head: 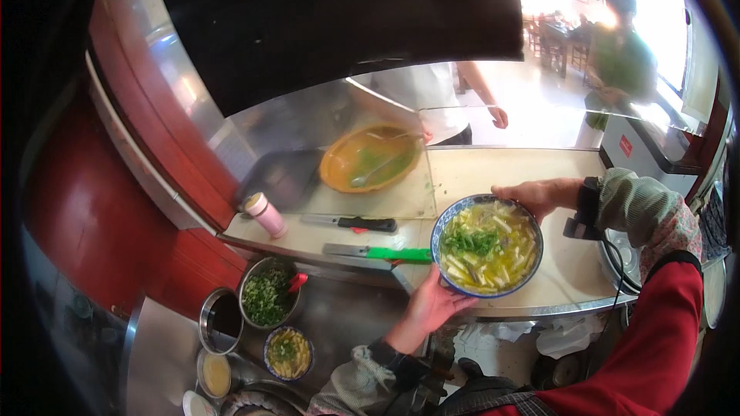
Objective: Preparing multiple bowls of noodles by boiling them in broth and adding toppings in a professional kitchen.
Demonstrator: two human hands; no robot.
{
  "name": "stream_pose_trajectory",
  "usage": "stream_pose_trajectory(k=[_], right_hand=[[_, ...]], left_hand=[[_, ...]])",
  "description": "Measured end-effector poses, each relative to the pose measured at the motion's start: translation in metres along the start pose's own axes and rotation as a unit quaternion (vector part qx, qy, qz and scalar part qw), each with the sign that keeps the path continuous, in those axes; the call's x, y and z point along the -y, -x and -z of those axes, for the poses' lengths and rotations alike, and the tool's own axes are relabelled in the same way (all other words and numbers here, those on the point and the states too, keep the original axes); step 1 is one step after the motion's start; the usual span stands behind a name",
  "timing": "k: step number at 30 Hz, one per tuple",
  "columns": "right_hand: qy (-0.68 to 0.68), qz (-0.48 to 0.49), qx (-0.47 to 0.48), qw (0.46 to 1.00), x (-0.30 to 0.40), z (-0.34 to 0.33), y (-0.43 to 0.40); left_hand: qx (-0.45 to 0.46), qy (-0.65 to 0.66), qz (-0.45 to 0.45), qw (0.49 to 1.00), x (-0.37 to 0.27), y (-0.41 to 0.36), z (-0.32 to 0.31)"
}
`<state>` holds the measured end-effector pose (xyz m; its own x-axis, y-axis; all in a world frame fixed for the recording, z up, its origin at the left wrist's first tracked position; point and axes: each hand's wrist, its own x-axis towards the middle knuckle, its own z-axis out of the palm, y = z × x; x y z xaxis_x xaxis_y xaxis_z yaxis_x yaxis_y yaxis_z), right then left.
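Observation:
Both my hands hold a blue-and-white bowl (pixel 540 263) over the pale counter. In it is a yellowish soup (pixel 491 248) with pale strips and a heap of chopped green herbs (pixel 473 241). My left hand (pixel 430 303) supports the bowl from its near left side, its fingers partly hidden beneath. At the far right rim is my right hand (pixel 532 195). Just left of the bowl, a green-handled knife (pixel 399 253) lies on the counter, the handle's end reaching the bowl's edge in view. Beyond it lies a black-handled knife (pixel 367 223).
A clear partition (pixel 425 173) crosses the counter (pixel 509 167). Behind it stand a brown basin (pixel 332 176) with a ladle and a person in white (pixel 422 89). A pink shaker (pixel 267 216), a steel pot of chopped greens (pixel 266 297) and a smaller soup bowl (pixel 288 352) are at left.

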<state>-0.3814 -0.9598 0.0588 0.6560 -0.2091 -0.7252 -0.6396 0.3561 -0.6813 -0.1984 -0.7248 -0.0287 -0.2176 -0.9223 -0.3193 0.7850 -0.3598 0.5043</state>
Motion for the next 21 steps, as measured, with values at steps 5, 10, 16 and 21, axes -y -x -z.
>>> stream_pose_trajectory(k=[5,10,16,21], right_hand=[[-0.024,-0.017,-0.025,0.999,0.007,0.079,-0.012],[-0.023,-0.031,-0.011,0.999,0.013,0.12,-0.044],[-0.064,-0.03,0.027,0.997,0.005,0.147,-0.064],[0.193,-0.042,-0.178,0.964,0.038,0.112,-0.041]], left_hand=[[0.003,0.007,0.026,1.0,-0.022,-0.081,-0.018],[-0.036,0.017,0.035,0.999,-0.034,-0.121,-0.011],[-0.02,0.013,0.032,0.999,-0.033,-0.141,-0.004],[0.006,-0.02,0.031,0.999,-0.031,-0.132,0.017]])
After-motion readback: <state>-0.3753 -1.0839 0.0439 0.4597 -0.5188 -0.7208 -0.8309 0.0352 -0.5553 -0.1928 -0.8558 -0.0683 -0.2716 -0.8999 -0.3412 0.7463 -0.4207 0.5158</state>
